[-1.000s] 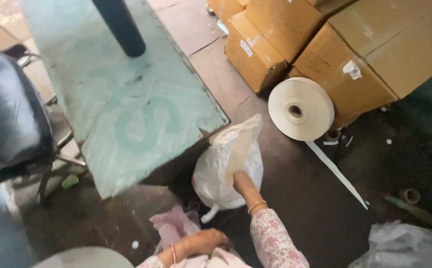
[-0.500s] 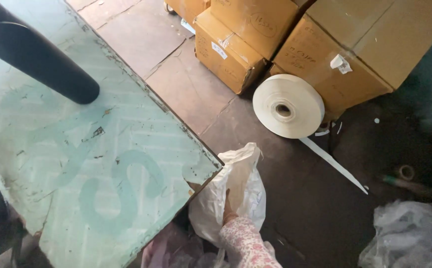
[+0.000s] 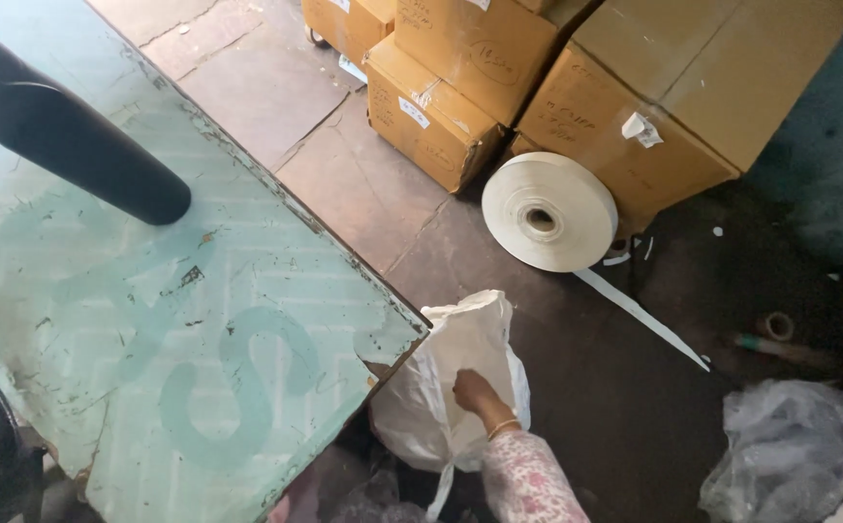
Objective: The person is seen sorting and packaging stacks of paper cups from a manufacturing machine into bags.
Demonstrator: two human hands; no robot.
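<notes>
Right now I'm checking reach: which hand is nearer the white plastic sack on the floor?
Right. The right hand is pressed against the white plastic sack, gripping its side. The left hand is out of view, so its position cannot be told.

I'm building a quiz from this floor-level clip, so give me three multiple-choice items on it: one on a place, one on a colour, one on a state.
1. Where does the big roll of tape stand?
A. on the green table
B. on the floor against the cardboard boxes
C. inside the white sack

2. What colour is the sleeve on the right arm?
A. plain black
B. pink with a floral print
C. bright yellow

3. What is the right hand doing?
A. gripping the white sack
B. lifting a box
C. resting flat on the table

Answers:
1. B, the roll leans on edge against the cardboard boxes, a strip trailing over the floor.
2. B, the sleeve shows pink flowers on a pale ground.
3. A, its fingers close on the cloth of the white sack beside the table corner.
</notes>
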